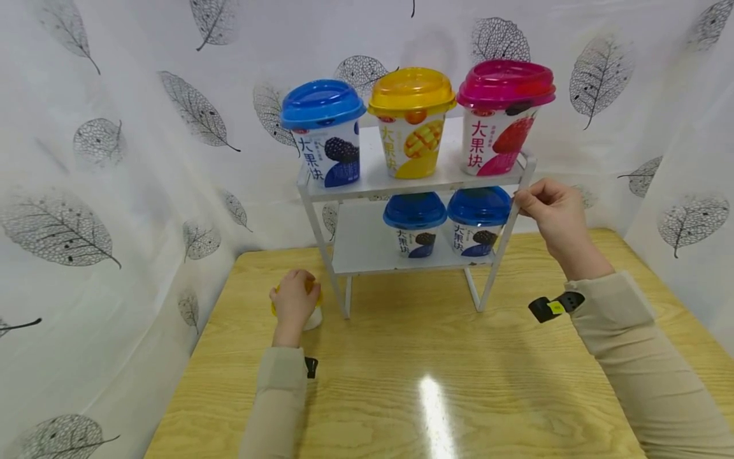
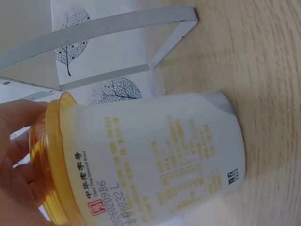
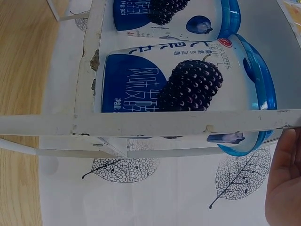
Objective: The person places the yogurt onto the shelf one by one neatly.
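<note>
At the left of the table my left hand (image 1: 294, 298) grips a yogurt cup (image 2: 155, 155) from above, fingers round its yellow lid (image 2: 59, 165). The cup's white side with yellow print faces the left wrist camera, and it stands close by the rack's left legs. My right hand (image 1: 559, 220) pinches the right upright of a white two-tier rack (image 1: 357, 237) near its upper shelf. Behind that upright, two blue-lidded blackberry yogurt cups (image 1: 414, 226) stand side by side on the lower shelf. In the right wrist view the nearer blackberry cup (image 3: 188, 84) is partly hidden by the upright.
On the upper shelf stand a blue-lidded cup (image 1: 329, 143), a yellow-lidded mango cup (image 1: 413, 127) and a pink-lidded strawberry cup (image 1: 499, 127). The rack stands on a wooden table (image 1: 395, 370). A leaf-patterned white curtain (image 1: 143, 185) encloses the back and sides.
</note>
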### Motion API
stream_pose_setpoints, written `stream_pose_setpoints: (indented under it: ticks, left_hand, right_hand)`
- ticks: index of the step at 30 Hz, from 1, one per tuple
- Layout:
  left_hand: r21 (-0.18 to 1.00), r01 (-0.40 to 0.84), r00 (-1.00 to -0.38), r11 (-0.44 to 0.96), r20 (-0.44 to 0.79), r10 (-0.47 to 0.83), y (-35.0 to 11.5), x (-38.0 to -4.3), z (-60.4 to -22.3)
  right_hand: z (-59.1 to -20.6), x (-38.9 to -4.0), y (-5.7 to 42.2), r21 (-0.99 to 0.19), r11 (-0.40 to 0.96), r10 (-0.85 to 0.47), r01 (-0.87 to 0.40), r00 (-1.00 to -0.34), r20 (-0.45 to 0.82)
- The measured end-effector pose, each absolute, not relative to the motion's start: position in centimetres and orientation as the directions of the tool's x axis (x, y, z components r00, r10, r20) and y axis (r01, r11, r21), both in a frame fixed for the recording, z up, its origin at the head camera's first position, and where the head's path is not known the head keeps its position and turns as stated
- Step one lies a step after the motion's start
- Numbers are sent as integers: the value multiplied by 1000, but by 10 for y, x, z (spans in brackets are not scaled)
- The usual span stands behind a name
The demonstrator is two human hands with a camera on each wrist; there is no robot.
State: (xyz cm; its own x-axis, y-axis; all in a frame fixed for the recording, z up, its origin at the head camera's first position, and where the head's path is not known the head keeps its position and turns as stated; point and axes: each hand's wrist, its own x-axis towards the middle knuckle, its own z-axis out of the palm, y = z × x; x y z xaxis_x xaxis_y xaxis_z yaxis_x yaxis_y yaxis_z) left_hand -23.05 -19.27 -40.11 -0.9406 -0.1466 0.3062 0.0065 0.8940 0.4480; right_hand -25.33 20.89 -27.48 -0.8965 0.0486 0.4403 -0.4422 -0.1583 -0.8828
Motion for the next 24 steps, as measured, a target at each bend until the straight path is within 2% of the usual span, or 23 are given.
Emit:
stream_pose_setpoints:
  ticks: [8,13,19,24]
  left_hand:
    - [535,-24,-922,844,314,-226,-194,-229,-405]
    - [486,-124,-930,865,247,-272,-195,-228,-399]
    - [419,-80,-966,904,191,-174,-196,-229,-396]
    - [464,1,-982,886,169,-87,-195,-229,-395]
  right_hand:
    - [-276,-253,209,-878,-174,41,-445,-894,445]
    - [-276,-253,209,-879,-173,44,-445,-895,444]
    - [-275,-253,209,-876,-185,50,-445,-895,444]
    - [-274,-254,209,-881,-175,49,-440,-897,438]
